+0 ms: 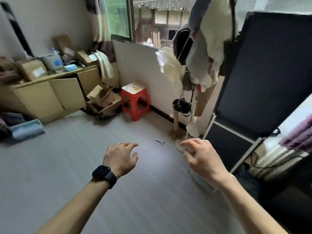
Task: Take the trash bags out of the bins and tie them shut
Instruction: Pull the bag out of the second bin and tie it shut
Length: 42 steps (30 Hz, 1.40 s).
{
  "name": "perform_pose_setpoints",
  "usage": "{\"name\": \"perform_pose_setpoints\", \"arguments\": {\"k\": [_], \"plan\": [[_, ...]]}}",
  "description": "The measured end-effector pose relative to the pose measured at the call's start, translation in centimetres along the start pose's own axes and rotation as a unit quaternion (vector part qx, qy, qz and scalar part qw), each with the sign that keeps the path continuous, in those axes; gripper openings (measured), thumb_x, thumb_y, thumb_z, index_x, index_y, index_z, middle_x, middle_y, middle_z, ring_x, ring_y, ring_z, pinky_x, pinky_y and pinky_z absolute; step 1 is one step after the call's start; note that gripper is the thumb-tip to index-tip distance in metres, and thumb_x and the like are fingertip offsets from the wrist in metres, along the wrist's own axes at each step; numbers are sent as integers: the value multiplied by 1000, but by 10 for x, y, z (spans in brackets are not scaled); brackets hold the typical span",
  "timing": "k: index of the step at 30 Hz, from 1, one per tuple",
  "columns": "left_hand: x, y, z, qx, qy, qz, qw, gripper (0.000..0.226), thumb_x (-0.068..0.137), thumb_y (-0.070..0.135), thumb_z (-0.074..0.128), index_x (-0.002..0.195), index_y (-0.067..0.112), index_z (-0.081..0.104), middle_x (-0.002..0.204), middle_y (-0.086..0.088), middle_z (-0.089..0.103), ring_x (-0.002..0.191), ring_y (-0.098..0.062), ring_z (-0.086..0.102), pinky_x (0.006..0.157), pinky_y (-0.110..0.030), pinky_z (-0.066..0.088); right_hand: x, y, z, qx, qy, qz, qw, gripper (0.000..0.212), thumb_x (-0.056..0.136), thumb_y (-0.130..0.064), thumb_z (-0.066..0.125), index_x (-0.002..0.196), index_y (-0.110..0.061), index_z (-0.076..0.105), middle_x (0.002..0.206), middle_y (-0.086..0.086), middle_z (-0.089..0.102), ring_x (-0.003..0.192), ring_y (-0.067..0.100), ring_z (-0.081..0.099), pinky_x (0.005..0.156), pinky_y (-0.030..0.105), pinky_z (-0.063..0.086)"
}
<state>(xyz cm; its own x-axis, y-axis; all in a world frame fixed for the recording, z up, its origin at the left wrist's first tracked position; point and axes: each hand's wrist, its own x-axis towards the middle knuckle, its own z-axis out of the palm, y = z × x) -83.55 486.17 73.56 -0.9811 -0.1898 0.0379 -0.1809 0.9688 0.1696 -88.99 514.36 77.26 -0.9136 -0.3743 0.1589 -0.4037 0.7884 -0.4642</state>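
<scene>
No bin or trash bag shows in the head view. My left hand (120,157), with a black watch on the wrist and a ring on one finger, is stretched out over the grey floor, fingers apart and curled, holding nothing. My right hand (201,157) reaches forward beside it, fingers spread and empty, above the floor near the foot of a coat stand (176,119).
A red plastic stool (135,101) stands by the white wall under the window. Cardboard boxes (55,95) pile up at the left. The coat stand carries clothes and a black bag (182,105). A dark panel on a metal frame (263,78) leans at the right. A small object (160,142) lies on the floor.
</scene>
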Motion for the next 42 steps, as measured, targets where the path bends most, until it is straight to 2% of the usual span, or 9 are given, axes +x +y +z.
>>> {"name": "perform_pose_setpoints", "arguments": {"k": [9,14,19,27,34,42], "plan": [[60,-176,-31,17,28,-158,987,53,84,46,36,132,37,56,133,10,60,121,-17,55,99,-35,35,176,-128,107,22,-93,-140,986,27,95,-42,56,121,-40,62,128,-15,61,122,16,46,101,33,43],[100,-260,-41,30,46,-242,969,44,90,43,44,133,39,53,137,11,57,126,-16,51,102,-36,31,289,-193,165,20,-132,-228,964,27,97,-43,53,123,-41,60,132,-15,58,125,18,45,101,34,44],[133,-351,-56,34,69,-356,931,57,81,50,33,133,39,54,136,12,57,125,-16,52,103,-36,37,405,-274,219,30,-169,-334,927,29,98,-43,52,125,-40,59,134,-13,58,126,18,47,100,34,45],[130,-465,-87,36,116,-504,855,56,80,50,36,131,37,56,132,10,60,118,-20,57,99,-38,42,514,-430,303,41,-226,-466,855,29,99,-43,51,127,-41,58,135,-12,59,126,20,48,99,36,46],[120,-595,-97,41,140,-567,810,51,83,47,44,131,36,57,132,9,61,119,-22,58,99,-39,44,564,-568,397,65,-255,-517,815,27,98,-43,51,123,-40,60,131,-12,61,119,21,50,94,33,44],[126,-785,-108,12,131,-609,782,44,89,41,52,133,35,55,136,8,59,123,-23,55,100,-39,41,624,-722,506,43,-279,-529,800,26,98,-41,52,121,-38,63,130,-12,62,117,22,52,94,32,44]]}}
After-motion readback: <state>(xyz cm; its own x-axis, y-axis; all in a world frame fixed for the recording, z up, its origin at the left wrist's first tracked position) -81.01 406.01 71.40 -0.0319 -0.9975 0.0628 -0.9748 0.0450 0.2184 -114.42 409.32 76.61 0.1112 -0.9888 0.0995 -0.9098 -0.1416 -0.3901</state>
